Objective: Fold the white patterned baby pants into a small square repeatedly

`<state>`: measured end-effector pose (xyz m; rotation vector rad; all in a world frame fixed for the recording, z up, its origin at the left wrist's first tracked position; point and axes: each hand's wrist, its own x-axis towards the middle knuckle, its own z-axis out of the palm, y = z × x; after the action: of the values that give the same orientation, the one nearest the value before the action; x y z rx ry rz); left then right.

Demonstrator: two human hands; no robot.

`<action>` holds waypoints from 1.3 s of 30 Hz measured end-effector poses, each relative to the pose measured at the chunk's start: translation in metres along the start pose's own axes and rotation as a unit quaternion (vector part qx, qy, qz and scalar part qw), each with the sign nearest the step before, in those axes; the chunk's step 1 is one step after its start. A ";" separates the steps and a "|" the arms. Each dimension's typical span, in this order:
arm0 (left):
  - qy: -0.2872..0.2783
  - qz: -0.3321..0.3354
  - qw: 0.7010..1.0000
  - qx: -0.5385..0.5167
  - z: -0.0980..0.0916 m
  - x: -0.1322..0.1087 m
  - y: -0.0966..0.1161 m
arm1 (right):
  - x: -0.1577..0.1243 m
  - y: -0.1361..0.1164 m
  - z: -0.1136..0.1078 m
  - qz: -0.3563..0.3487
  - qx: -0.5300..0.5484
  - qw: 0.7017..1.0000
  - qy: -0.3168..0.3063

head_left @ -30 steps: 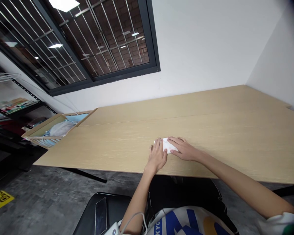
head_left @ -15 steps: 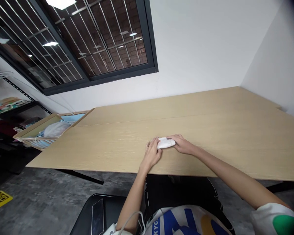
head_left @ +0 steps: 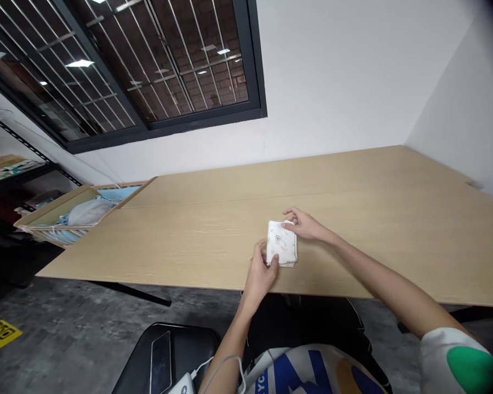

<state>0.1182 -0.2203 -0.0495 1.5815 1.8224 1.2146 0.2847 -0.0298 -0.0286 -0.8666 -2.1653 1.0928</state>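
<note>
A small folded white cloth (head_left: 282, 244) with a faint printed pattern is held between both hands over the wooden table (head_left: 189, 235). My left hand (head_left: 262, 272) grips its lower left corner, the thumb on the front face and the fingers behind the left edge. At the upper right corner my right hand (head_left: 303, 223) pinches the cloth, thumb in front. The layers show as a slightly uneven edge at the bottom right. What lies behind the cloth is hidden.
Left of the table stands a wicker basket (head_left: 45, 232) with light blue and white fabric inside. A black seat (head_left: 205, 339) holding a phone (head_left: 160, 361) is below the table's front edge. A barred window (head_left: 181, 65) is in the wall behind.
The cloth was low and seen edge-on as a narrow bundle; now its flat patterned face shows upright. My right hand has moved up to the top corner, my left hand to the lower corner.
</note>
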 end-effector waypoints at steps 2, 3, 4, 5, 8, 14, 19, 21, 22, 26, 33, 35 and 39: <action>0.017 0.013 0.993 0.118 0.005 -0.002 -0.003 | 0.009 0.009 0.006 0.016 -0.041 0.999 -0.005; 0.033 0.021 0.983 0.177 0.007 -0.004 -0.004 | 0.011 0.010 0.009 0.017 -0.065 0.998 -0.003; 0.053 0.030 0.973 0.224 0.009 -0.006 -0.003 | 0.012 0.010 0.013 0.010 -0.089 0.996 0.004; 0.069 0.042 0.963 0.256 0.011 -0.009 -0.001 | 0.011 0.007 0.017 -0.006 -0.116 0.993 0.016; 0.055 0.114 0.952 0.279 0.015 -0.017 0.004 | -0.003 -0.012 0.028 -0.096 -0.197 0.975 0.028; -0.060 0.149 0.936 0.315 0.028 -0.026 0.004 | -0.043 -0.044 0.051 -0.255 -0.176 0.931 -0.194; -0.073 0.142 0.931 0.329 0.030 -0.028 0.003 | -0.041 -0.021 0.057 -0.234 -0.192 0.921 -0.246; -0.069 0.144 0.931 0.329 0.029 -0.028 0.004 | -0.034 -0.009 0.051 -0.227 -0.207 0.923 -0.233; -0.068 0.146 0.931 0.328 0.029 -0.028 0.004 | -0.030 -0.003 0.047 -0.223 -0.214 0.924 -0.224; -0.076 0.147 0.932 0.322 0.029 -0.027 0.002 | -0.019 0.012 0.030 -0.197 -0.229 0.935 -0.186; -0.090 0.137 0.944 0.285 0.025 -0.027 -0.001 | -0.012 0.028 0.021 -0.125 -0.220 0.959 -0.124; -0.072 0.136 0.955 0.254 0.020 -0.025 -0.001 | -0.010 0.032 0.021 -0.086 -0.205 0.971 -0.092; 0.063 0.046 0.968 0.240 0.007 -0.014 -0.003 | -0.007 0.030 0.019 -0.045 -0.181 0.982 -0.001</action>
<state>0.1256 -0.2307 -0.0590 1.8956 2.2749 0.9733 0.2843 -0.0304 -0.0646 -0.9084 -2.4219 0.6650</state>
